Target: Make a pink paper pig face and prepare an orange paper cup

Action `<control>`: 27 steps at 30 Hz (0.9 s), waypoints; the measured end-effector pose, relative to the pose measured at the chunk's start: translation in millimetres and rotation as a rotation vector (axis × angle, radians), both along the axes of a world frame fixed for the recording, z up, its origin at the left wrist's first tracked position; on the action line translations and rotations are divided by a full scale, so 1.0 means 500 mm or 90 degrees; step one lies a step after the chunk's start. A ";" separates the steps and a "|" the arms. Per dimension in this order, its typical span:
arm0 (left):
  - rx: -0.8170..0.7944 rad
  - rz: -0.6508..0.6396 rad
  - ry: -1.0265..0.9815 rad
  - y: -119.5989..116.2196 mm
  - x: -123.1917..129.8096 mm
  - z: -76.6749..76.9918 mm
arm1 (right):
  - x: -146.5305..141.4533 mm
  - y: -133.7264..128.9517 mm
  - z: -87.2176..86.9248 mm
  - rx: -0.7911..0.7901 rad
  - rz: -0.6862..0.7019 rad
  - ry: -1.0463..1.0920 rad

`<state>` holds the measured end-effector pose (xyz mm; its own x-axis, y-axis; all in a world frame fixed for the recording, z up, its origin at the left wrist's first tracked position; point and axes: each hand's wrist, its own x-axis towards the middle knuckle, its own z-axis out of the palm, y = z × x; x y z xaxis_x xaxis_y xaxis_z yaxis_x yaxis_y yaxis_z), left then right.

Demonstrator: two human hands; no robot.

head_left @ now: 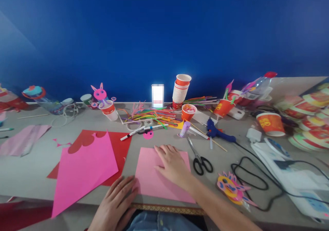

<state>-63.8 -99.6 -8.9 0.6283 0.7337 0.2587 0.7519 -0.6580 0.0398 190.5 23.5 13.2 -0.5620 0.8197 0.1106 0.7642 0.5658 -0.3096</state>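
A light pink sheet of paper [154,186] lies flat in front of me at the table's near edge. My right hand [171,162] rests on its upper middle, palm down with the fingers stretched out. At the sheet's lower left corner, my left hand [117,202] lies flat, its fingertips touching or just beside the paper edge. Black-handled scissors [202,164] lie to the right of the sheet, blades partly apart. On the left, a bright pink sheet [86,176] with a cut-out upper edge overlaps a red sheet [119,149].
Behind the sheet are markers [131,132], a purple glue stick [184,129] and colourful pipe cleaners [154,116]. A blue glue gun [218,133] with a looping black cord stands right. Stacked paper cups [180,94] and a cup with a pink rabbit [100,94] line the back.
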 end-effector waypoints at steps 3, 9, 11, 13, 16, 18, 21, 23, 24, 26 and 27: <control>0.004 0.005 0.015 0.000 0.001 -0.004 | -0.005 0.015 0.004 -0.024 0.016 0.000; 0.007 0.005 0.028 -0.002 0.000 -0.012 | -0.018 0.026 0.014 -0.042 0.058 0.015; -0.001 0.013 0.018 -0.002 0.003 -0.010 | -0.020 0.021 0.019 -0.035 0.055 0.016; -0.008 0.024 0.001 -0.001 0.007 -0.007 | -0.023 0.016 0.023 -0.014 0.047 0.023; -0.019 0.033 -0.010 0.001 0.014 -0.003 | -0.031 0.014 0.030 0.034 0.033 0.039; -0.029 0.041 -0.006 0.002 0.018 -0.003 | -0.039 0.015 0.037 0.068 0.051 0.048; -0.047 0.056 -0.021 -0.001 0.019 -0.010 | -0.048 0.012 0.051 0.144 0.114 0.066; -0.050 0.093 -0.080 -0.004 0.015 -0.016 | -0.048 0.002 0.060 0.189 0.164 0.075; -0.050 0.122 -0.125 -0.004 0.012 -0.018 | -0.045 -0.005 0.063 0.204 0.186 0.083; -0.046 0.188 -0.221 0.002 0.005 -0.017 | -0.037 -0.025 0.064 0.221 0.215 0.108; -0.045 0.211 -0.258 0.009 0.001 -0.013 | -0.032 -0.036 0.061 0.227 0.213 0.128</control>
<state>-63.2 -95.1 -15.3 0.2193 0.9006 0.3754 0.8347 -0.3724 0.4058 174.4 5.4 43.9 -0.7256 0.4913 0.4818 0.4693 0.8654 -0.1757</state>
